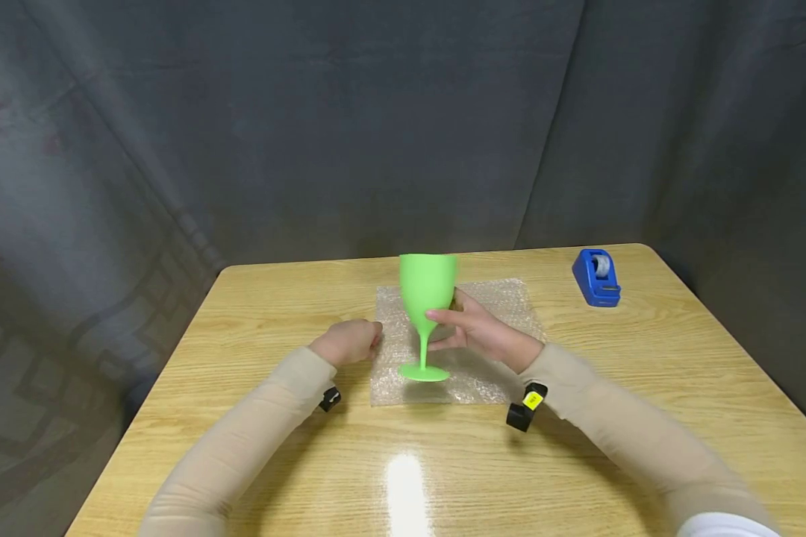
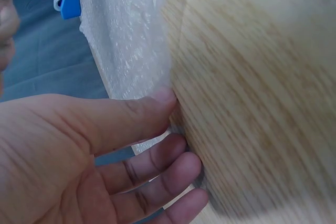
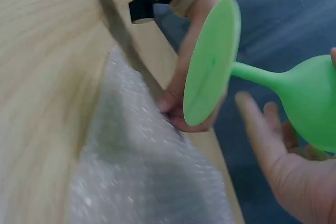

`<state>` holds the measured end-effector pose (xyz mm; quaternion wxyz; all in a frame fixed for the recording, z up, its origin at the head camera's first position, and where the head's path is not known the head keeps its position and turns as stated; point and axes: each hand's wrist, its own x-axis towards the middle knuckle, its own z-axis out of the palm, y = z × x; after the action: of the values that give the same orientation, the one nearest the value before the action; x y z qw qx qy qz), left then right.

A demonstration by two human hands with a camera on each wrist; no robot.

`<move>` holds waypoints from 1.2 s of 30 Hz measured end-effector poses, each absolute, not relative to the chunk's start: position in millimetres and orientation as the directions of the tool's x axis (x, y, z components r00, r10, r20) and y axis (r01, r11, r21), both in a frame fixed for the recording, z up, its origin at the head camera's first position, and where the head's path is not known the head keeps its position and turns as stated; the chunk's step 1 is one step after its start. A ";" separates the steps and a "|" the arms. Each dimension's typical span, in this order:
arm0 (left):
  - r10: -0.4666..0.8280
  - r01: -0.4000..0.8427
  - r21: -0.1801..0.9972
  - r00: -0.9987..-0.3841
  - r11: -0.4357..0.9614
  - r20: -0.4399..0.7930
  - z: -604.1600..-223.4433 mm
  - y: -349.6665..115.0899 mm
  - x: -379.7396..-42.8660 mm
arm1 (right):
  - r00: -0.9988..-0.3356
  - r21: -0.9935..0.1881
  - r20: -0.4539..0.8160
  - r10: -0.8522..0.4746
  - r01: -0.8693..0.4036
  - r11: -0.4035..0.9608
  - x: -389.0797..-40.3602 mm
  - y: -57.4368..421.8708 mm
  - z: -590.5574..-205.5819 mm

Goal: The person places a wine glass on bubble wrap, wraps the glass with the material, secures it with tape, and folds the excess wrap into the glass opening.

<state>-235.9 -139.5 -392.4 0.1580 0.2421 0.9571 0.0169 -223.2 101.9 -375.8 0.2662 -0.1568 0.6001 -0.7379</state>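
Note:
A light green plastic goblet (image 1: 426, 287) is upright above the bubble wrap (image 1: 473, 380), its foot off the sheet. My right hand (image 1: 478, 324) grips the goblet around the lower part of its bowl. In the right wrist view the goblet's round foot (image 3: 210, 66) and stem show, the bowl partly out of frame. My left hand (image 1: 351, 341) is at the left edge of the bubble wrap. Seen from the left wrist, the thumb and forefinger of the left hand (image 2: 100, 140) pinch that edge of the sheet (image 2: 136, 35); the other fingers are loosely curled.
A blue tape dispenser (image 1: 596, 280) with a roll of clear tape stands at the back right of the wooden table (image 1: 255, 313). Dark grey curtains (image 1: 376, 127) hang behind and beside the table.

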 end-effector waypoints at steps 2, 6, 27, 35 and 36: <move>0.467 0.456 0.109 -0.834 0.883 -0.293 -392.8 -139.4 -235.9 | -0.816 -0.969 -0.121 -0.565 0.221 -0.111 -224.2 94.5 -379.8; 0.461 0.451 0.105 -0.838 0.887 -0.292 -393.6 -138.9 -236.5 | -0.820 -0.963 -0.185 -0.542 0.260 -0.065 -226.1 83.1 -387.0; 0.441 0.433 0.099 -0.846 0.896 -0.299 -395.9 -139.2 -239.6 | -0.772 -0.899 -0.413 -0.483 0.430 0.082 -241.4 63.2 -407.2; 0.442 0.429 0.112 -0.845 0.896 -0.302 -395.1 -138.9 -239.2 | -0.762 -0.900 -0.430 -0.484 0.403 0.165 -245.2 61.9 -405.8; 0.445 0.433 0.109 -0.844 0.895 -0.300 -395.1 -138.8 -239.1 | -0.760 -0.897 -0.438 -0.481 0.406 0.174 -245.6 61.7 -405.8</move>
<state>-239.1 -138.8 -395.1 0.1606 0.2284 0.9600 0.0187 -245.6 61.7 -405.8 0.3455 -0.0272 0.6840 -0.6419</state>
